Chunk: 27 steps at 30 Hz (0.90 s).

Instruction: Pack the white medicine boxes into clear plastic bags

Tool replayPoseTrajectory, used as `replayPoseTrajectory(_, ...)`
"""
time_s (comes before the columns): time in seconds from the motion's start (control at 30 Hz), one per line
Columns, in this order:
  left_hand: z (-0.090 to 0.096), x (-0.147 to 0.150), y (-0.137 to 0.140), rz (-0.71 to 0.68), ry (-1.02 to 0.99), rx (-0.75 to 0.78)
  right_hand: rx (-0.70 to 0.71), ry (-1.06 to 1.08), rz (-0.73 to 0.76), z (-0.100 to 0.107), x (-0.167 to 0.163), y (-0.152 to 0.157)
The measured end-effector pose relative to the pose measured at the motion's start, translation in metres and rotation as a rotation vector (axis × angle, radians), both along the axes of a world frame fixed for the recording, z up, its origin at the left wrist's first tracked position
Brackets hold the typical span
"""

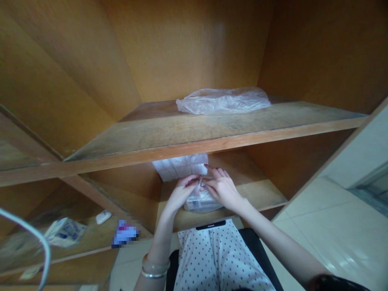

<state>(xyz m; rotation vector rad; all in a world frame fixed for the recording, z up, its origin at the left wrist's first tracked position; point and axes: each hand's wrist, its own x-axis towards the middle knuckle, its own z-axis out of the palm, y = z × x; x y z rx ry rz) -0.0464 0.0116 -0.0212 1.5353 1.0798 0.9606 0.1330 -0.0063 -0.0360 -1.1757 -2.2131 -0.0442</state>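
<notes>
A clear plastic bag (204, 204) with something inside rests on the lower shelf in front of me; its contents are too blurred to name. My left hand (186, 190) pinches the gathered top of the bag from the left, fingers closed. From the right, my right hand (222, 186) grips the same gathered plastic between thumb and fingers, its other fingers partly stretched out. Behind the hands stands a white plastic-wrapped pack (178, 166), partly hidden by the shelf above.
Crumpled clear plastic (224, 101) lies on the upper shelf (169, 133). In the left compartment are a white packet (66, 232), a small white object (103, 217) and a blurred-out item (124, 233). A white cable (36, 234) curves at far left. A dark flat object (210, 225) lies on my lap.
</notes>
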Motion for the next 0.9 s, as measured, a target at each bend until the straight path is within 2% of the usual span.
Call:
replayPoseTrajectory(0.23, -0.019, -0.003, 0.007, 0.105, -0.064, 0.001, 0.004, 0.018, 0.027, -0.003, 0.002, 0.0)
replayPoseTrajectory(0.37, -0.028, -0.004, 0.013, 0.215, -0.035, 0.097, -0.001, 0.104, 0.082, -0.008, 0.003, -0.003)
replayPoseTrajectory(0.5, -0.043, -0.011, 0.017, 0.426, 0.182, 0.267, -0.059, 0.303, 0.099, -0.021, 0.009, -0.017)
replayPoseTrajectory(0.57, -0.052, -0.015, 0.018, 0.48, 0.312, 0.317, -0.116, 0.415, 0.079, -0.032, 0.014, -0.023)
replayPoseTrajectory(0.63, -0.061, -0.017, 0.018, 0.488, 0.35, 0.325, -0.171, 0.522, 0.041, -0.046, 0.02, -0.028)
replayPoseTrajectory(0.73, -0.069, -0.016, 0.019, 0.444, 0.284, 0.25, -0.247, 0.645, 0.003, -0.063, 0.025, -0.027)
replayPoseTrajectory(0.9, -0.068, -0.014, 0.022, 0.467, 0.224, 0.202, -0.358, 0.855, -0.016, -0.069, 0.021, -0.019)
